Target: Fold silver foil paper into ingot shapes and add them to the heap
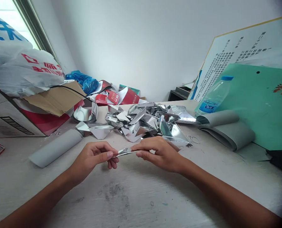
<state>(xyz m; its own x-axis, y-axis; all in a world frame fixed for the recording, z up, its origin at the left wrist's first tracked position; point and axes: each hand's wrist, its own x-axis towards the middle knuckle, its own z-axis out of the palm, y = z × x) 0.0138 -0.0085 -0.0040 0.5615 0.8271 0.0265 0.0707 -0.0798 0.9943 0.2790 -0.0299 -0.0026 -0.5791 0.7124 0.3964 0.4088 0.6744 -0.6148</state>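
Between my two hands is a narrow folded strip of silver foil sheet (125,152), raised a little over the white tabletop (131,202). My left hand (93,154) pinches its left end between thumb and fingers. At the other end, my right hand (158,152) grips it with the thumb below and the fingers on top, hiding that end. Just beyond my hands lies a loose heap of folded silver foil pieces (141,122), some showing a white side. A thin pale ring (194,139) rests at the heap's right edge.
A grey roll (57,147) lies left, near a silver roll (84,114) and a cardboard box (20,118) under plastic bags (24,66). To the right are folded grey sheets (228,128), a water bottle (214,96) and a green board (257,104). Red boxes (129,96) sit behind.
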